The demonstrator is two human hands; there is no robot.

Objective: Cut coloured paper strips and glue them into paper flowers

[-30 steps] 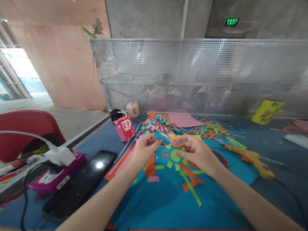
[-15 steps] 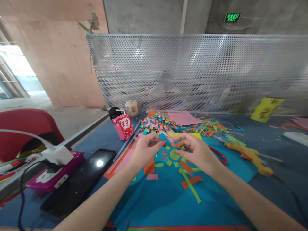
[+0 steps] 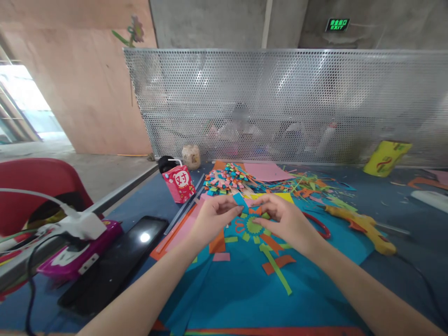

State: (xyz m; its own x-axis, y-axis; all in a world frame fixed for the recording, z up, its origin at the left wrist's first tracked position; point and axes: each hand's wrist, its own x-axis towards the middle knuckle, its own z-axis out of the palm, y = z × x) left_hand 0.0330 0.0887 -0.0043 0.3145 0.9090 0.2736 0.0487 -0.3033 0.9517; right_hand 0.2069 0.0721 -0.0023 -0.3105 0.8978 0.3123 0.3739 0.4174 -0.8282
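Note:
My left hand [image 3: 219, 214] pinches a narrow blue paper strip [image 3: 239, 199] between thumb and fingertips. Close to it on the right, my right hand [image 3: 280, 214] has its fingers curled toward the thumb; what they grip is hard to make out against the coloured paper. Below the fingertips lies a paper flower [image 3: 254, 225] with a green notched centre, a blue fringed ring and orange loops. Orange strips [image 3: 279, 264] and a long green strip [image 3: 278, 273] lie nearer me on the large blue paper sheet [image 3: 245, 298].
A red drink box [image 3: 178, 183], a phone [image 3: 115, 266] and a purple power strip [image 3: 82, 249] are on the left. Behind the hands sits a heap of fringed paper [image 3: 227, 178]. To the right are red-handled scissors [image 3: 324, 228] and a yellow glue gun [image 3: 364, 226]. A perforated metal screen [image 3: 245, 84] borders the back.
The blue strip in my left hand has tilted slightly toward the right hand. Both hands stay in nearly the same place, and the items on the table have not moved.

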